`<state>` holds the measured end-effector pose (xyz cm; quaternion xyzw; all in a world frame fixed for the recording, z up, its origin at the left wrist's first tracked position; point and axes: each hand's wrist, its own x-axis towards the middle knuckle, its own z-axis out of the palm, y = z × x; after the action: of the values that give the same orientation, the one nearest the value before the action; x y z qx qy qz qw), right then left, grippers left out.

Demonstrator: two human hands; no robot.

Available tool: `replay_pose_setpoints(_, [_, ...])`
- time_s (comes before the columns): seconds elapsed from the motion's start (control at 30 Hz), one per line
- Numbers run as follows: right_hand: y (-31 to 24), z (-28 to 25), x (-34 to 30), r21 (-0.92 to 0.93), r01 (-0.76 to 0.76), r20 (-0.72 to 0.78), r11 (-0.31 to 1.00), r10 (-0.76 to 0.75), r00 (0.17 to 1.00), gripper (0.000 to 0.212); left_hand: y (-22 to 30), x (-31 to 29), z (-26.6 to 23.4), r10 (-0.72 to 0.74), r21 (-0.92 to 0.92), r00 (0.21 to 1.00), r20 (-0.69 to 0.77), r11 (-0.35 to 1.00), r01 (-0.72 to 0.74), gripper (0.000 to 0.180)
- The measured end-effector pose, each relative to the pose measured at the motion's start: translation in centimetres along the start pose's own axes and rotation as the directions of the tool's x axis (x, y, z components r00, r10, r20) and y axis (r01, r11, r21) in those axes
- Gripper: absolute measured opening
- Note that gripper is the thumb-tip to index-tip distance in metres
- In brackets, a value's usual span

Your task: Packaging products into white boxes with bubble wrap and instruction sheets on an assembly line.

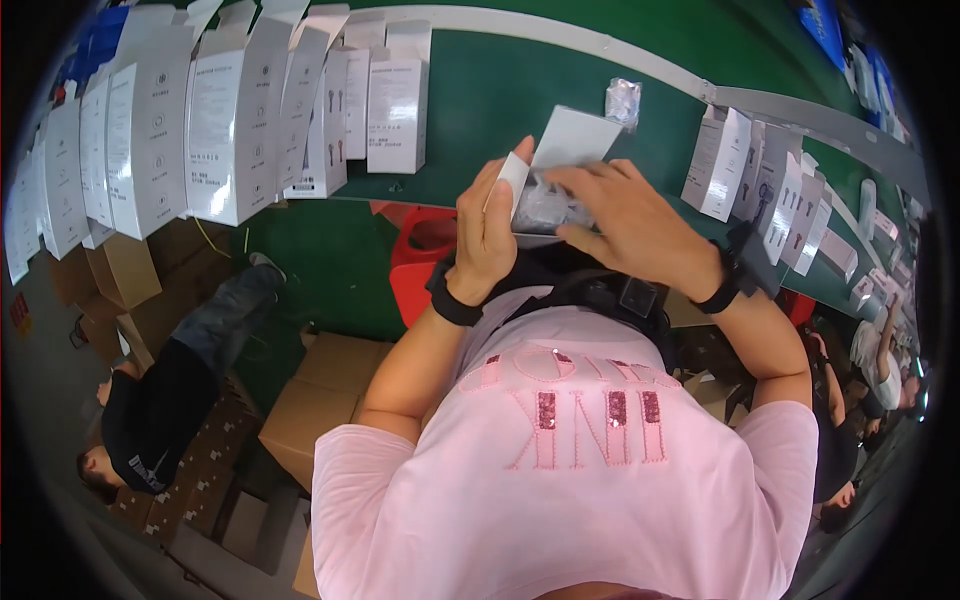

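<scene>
A small white carton (pixel 577 138) stands over the near edge of the green table, its top flap raised. My left hand (pixel 487 228) is closed round the carton's left side, thumb against a side flap. Inside the carton lies a clear plastic bag (pixel 543 207), crinkled; what it wraps cannot be made out. My right hand (pixel 645 222) reaches over the opening from the right, with fingers stretched and thumb apart, fingertips at the bag. On the table beyond lies another clear plastic packet (pixel 622 102).
Tall white printed cartons (pixel 225 130) stand in a row along the left of the green table (pixel 480 90). More cartons (pixel 718 165) stand at the right. Below are a red stool (pixel 412 262) and a brown cardboard box (pixel 325 385). Other people are at left and far right.
</scene>
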<state>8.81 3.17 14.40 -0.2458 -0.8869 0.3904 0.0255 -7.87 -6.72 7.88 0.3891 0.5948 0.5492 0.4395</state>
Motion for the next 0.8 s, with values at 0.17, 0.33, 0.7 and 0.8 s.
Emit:
replay_pose_setpoints(0.17, [0.3, -1.5, 0.6, 0.361, -0.102, 0.081, 0.927, 0.078, 0.994, 0.036, 0.8, 0.8, -1.8, 0.107, 0.096, 0.989, 0.105, 0.988, -0.117, 0.044])
replay_pose_setpoints(0.33, [1.4, -2.3, 0.1, 0.279, 0.066, 0.031, 0.958, -0.078, 0.996, 0.023, 1.2, 0.9, -2.1, 0.127, 0.069, 0.986, 0.105, 0.988, -0.135, 0.044])
replay_pose_setpoints(0.7, [-0.7, -0.2, -0.5, -0.017, 0.031, 0.739, 0.999, -0.008, 0.674, 0.022, 1.1, 1.2, 0.3, -0.039, 0.144, 0.838, 0.544, 0.989, -0.047, 0.045])
replay_pose_setpoints(0.8, [-0.5, -1.4, -0.6, 0.137, -0.053, 0.708, 0.989, -0.060, 0.703, 0.024, 0.8, 0.8, 0.1, -0.069, 0.077, 0.774, 0.629, 0.997, 0.026, 0.046])
